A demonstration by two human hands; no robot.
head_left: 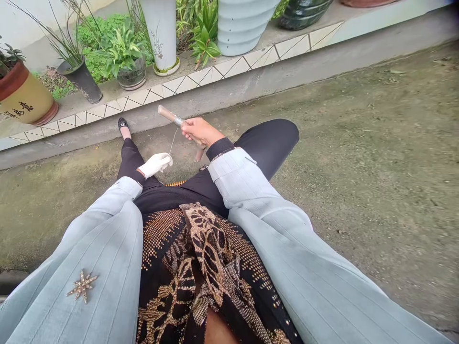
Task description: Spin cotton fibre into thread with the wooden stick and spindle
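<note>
Wooden-handled tool was gripped in my right hand, held out over my lap with its metal ferrule and upper end tilted up and to the left, and a short brown end stuck out below my hand. A thin white thread ran down from near the ferrule to just above my left hand. That hand was covered in a white glove, bunched so that I could not tell whether it was open or closed. Beyond my hands, my black trousers crossed the mossy concrete ground, and my black shoe rested near the kerb. Along the tiled edge of the ledge stood potted plants, with a yellow pot at the left end.
</note>
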